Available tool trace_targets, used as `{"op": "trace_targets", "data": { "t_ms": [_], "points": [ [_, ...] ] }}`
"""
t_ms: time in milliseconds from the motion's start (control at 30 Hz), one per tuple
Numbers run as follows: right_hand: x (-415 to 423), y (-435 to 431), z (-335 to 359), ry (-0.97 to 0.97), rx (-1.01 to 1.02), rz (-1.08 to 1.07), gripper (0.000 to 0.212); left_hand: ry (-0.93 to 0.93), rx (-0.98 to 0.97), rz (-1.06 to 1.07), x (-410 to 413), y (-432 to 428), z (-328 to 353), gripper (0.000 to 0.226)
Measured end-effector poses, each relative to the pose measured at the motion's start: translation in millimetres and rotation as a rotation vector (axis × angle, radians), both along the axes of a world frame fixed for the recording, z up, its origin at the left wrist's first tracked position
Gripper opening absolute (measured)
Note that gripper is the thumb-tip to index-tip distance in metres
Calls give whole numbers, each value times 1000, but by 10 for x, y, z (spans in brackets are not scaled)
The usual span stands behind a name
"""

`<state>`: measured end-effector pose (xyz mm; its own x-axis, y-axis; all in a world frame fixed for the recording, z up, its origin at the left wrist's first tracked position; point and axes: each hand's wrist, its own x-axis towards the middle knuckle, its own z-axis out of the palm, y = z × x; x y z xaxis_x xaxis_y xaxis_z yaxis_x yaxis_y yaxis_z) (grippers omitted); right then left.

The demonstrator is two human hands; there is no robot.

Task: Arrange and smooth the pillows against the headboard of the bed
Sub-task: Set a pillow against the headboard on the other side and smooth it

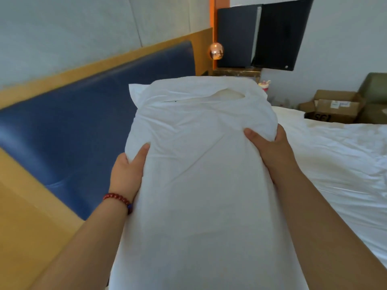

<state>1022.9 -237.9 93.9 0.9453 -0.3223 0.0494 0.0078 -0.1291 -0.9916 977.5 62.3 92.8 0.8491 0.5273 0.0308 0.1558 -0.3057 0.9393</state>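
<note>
Pillow first: it is big and white, and it fills the middle of the head view. Both hands hold it up in front of the person. The left hand grips its left edge, with the thumb pressed on top and the fingers tucked behind. A red bead bracelet sits on that wrist. The right hand squeezes the right edge, and the cloth bunches up there. At the far end, the pillowcase is open and a bit of the inner pillow shows. The blue padded headboard is to the left of the pillow, with a wood frame around it. The white bed sheet lies to the right, all crinkly. Far off on the right sits 1 open cardboard box, with a smaller box with a label inside it. A shiny copper ball lamp hangs near the headboard's far end.
</note>
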Motion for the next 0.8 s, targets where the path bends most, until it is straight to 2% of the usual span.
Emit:
{"op": "trace_targets", "data": {
  "t_ms": [133,300,633,800],
  "points": [
    [181,382,74,-42,-13,-10,90,-17,-14,16,124,313,69,45],
    [668,455,222,-107,7,-11,87,-62,-31,2,584,436,217,47],
    [1776,265,370,-150,20,-2,86,-172,115,1,1682,275,724,54],
    [2240,265,561,-177,105,43,91,-241,191,-45,2147,286,1153,59]
  ]
}}
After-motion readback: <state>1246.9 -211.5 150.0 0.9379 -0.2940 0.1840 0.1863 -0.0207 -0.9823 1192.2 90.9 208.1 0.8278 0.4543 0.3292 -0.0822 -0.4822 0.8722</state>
